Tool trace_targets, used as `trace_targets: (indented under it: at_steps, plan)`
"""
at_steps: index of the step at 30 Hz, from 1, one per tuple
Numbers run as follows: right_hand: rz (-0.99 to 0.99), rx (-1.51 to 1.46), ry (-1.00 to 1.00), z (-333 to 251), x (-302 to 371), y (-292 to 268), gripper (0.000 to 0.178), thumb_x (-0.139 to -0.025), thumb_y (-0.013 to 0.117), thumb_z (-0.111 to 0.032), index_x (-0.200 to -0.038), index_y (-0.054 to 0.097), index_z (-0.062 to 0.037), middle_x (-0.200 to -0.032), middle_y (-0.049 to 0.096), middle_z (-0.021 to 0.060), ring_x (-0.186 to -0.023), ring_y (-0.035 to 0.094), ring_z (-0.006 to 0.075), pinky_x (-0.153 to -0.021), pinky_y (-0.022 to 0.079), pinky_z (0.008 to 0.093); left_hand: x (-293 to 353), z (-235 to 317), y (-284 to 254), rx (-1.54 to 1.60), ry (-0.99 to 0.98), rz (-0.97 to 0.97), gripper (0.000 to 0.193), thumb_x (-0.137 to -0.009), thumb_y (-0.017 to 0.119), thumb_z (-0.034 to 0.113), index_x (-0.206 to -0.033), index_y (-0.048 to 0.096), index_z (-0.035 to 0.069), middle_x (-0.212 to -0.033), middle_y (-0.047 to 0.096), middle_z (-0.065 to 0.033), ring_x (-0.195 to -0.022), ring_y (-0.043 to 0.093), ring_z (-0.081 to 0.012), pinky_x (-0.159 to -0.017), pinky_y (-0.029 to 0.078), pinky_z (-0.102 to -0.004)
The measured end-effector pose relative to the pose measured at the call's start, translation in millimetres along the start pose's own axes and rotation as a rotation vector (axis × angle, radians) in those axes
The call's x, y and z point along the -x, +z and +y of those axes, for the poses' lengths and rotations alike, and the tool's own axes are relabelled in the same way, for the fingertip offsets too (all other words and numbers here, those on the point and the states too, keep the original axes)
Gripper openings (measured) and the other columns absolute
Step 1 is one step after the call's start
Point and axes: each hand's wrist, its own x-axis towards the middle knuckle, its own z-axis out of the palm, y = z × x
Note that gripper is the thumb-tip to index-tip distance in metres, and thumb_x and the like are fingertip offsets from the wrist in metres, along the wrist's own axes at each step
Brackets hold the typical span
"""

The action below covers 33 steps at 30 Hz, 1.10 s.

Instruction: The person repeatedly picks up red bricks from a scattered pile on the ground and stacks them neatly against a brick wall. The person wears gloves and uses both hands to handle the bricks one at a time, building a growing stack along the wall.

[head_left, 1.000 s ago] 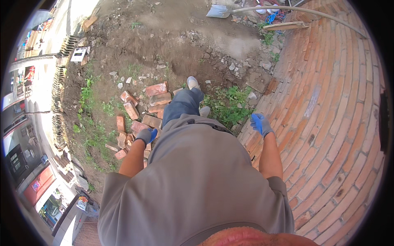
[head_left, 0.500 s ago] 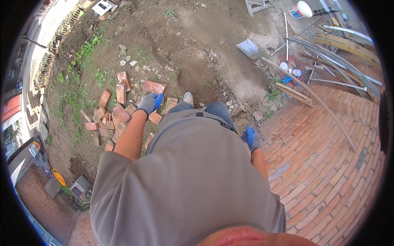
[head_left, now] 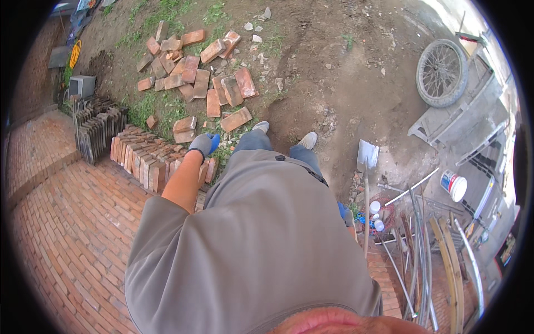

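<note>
My left hand (head_left: pixel 206 144), in a grey glove with blue fingers, hangs beside my left leg with its fingers curled in. No object shows in it. Below and behind it in the picture runs a row of bricks stood on edge (head_left: pixel 146 167). Two loose bricks (head_left: pixel 184 129) lie just to its left, and a single brick (head_left: pixel 236 119) lies in front of my left shoe. Most of my right hand (head_left: pixel 346 214) is hidden behind my shirt; only a bit of its blue and grey glove shows, near a shovel (head_left: pixel 367 156), and its fingers cannot be made out.
A loose brick heap (head_left: pixel 189 75) lies ahead on dirt. Dark tiles (head_left: pixel 100 129) stand stacked at left beside brick paving (head_left: pixel 72 222). At right are a spoked wheel (head_left: pixel 442 73), a white bucket (head_left: pixel 454 185), and long pipes and boards (head_left: pixel 425 250).
My view and body have turned to the right. The brick row and wheel have come into sight, the shovel now lies nearer my right side, and my right hand has slipped mostly behind my shirt.
</note>
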Motion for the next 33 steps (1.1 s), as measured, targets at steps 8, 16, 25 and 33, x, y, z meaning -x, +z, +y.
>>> trace_targets:
  at_steps: [8,16,25,33]
  plan:
    - [0.169,-0.115,-0.23,-305.3,-94.0,-152.3,0.078,-0.121,0.071,-0.055,-0.184,0.048,-0.0149,-0.175,0.063,0.0297,-0.141,0.073,0.0498,-0.11,0.062,0.0637,130.0,24.1,116.0,0.261,-0.215,-0.062,0.072,-0.12,0.046,0.057,-0.141,0.088,0.003,-0.145,0.084,-0.0306,-0.141,0.078,-0.0509,-0.128,0.056,-0.0571]
    - [-0.064,0.38,-0.182,-403.5,-95.8,38.6,0.056,-0.121,0.075,-0.048,-0.165,0.065,-0.0138,-0.151,0.077,0.0219,-0.128,0.08,0.0445,-0.097,0.069,0.0574,158.2,-4.2,225.5,0.618,-0.41,-0.014,0.065,-0.12,0.057,0.058,-0.138,0.088,0.004,-0.141,0.086,-0.0297,-0.136,0.079,-0.0518,-0.119,0.06,-0.057]
    - [-0.194,1.199,-0.446,-479.0,-76.6,232.1,0.042,-0.122,0.074,-0.05,-0.142,0.08,-0.0135,-0.115,0.083,0.0083,-0.098,0.082,0.0254,-0.078,0.067,0.044,97.5,-66.1,251.9,0.867,-0.397,-0.007,0.065,-0.118,0.055,0.059,-0.131,0.091,0.007,-0.138,0.086,-0.0295,-0.132,0.081,-0.0521,-0.116,0.063,-0.0576]
    - [-0.158,1.019,-0.35,-590.5,-65.8,387.3,0.038,-0.122,0.074,-0.045,-0.14,0.079,-0.0109,-0.117,0.086,0.0102,-0.095,0.083,0.0261,-0.079,0.069,0.0446,39.0,-121.7,169.4,1.081,-0.593,0.122,0.061,-0.12,0.06,0.061,-0.141,0.087,0.01,-0.137,0.089,-0.0252,-0.13,0.083,-0.0481,-0.114,0.063,-0.0532]
